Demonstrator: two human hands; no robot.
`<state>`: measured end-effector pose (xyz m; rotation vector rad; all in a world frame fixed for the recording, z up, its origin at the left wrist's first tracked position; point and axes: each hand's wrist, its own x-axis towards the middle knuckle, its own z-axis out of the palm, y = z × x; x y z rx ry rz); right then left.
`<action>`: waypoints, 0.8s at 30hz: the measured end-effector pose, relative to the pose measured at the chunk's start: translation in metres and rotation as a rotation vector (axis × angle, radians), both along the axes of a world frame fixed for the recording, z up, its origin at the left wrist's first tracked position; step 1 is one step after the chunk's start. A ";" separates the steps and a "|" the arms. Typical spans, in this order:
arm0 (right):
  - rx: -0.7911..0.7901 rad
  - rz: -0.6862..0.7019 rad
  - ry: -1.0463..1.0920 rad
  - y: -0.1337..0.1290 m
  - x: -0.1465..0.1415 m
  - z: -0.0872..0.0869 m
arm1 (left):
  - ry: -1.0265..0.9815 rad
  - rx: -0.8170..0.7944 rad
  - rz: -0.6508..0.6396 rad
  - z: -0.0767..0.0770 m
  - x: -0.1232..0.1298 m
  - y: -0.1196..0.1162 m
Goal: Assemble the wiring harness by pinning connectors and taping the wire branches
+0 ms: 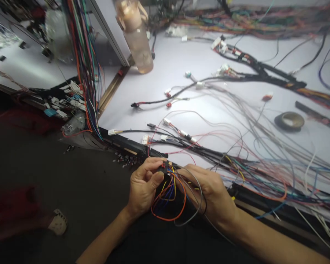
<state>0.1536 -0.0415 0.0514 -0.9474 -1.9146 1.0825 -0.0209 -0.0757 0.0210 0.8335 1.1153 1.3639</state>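
Observation:
A small black connector (164, 168) with a red part on it is pinched between the thumb and fingers of my left hand (145, 183). Orange, yellow, blue and grey wires (169, 219) leave its right side and hang down in loops. Close to that side, my right hand (213, 192) has its fingers bent around thin wires; the fingertips are partly hidden behind the wires. Both hands are just in front of the table's near edge. Behind them, a dark wire bundle (206, 151) with white connectors lies along the table.
A translucent bottle (139, 46) stands at the back left, beside a hanging bundle of coloured wires (84, 62). A tape roll (289, 121) lies at the right. More taped harness branches (253, 66) cross the white table (170, 66). Another person's foot (58, 222) shows at lower left.

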 end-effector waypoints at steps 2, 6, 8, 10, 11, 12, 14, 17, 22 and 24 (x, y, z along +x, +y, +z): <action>-0.004 -0.008 0.022 0.001 0.000 -0.002 | 0.026 0.020 -0.011 -0.003 -0.002 0.000; 0.026 0.015 0.013 0.005 -0.001 -0.003 | 0.055 0.024 -0.017 -0.008 -0.005 0.000; 0.032 0.051 0.014 0.006 -0.003 -0.001 | 0.070 0.016 -0.018 -0.008 -0.007 0.000; 0.010 0.079 0.024 0.007 -0.006 0.000 | 0.091 0.014 -0.020 -0.007 -0.009 -0.001; -0.008 0.086 0.034 0.007 -0.007 0.001 | 0.104 0.018 -0.021 -0.007 -0.010 -0.001; -0.024 0.092 0.045 0.007 -0.009 0.002 | 0.116 0.023 -0.023 -0.006 -0.012 -0.001; -0.042 0.095 0.069 0.009 -0.012 0.003 | 0.134 0.036 -0.025 -0.006 -0.014 -0.001; -0.030 0.115 0.077 0.014 -0.013 0.000 | 0.134 0.042 -0.021 -0.006 -0.015 0.000; -0.034 0.086 0.075 0.025 -0.012 -0.009 | 0.112 0.050 -0.025 -0.005 -0.016 0.015; -0.020 0.025 0.104 0.031 -0.011 -0.009 | 0.105 0.073 -0.023 -0.004 -0.016 0.024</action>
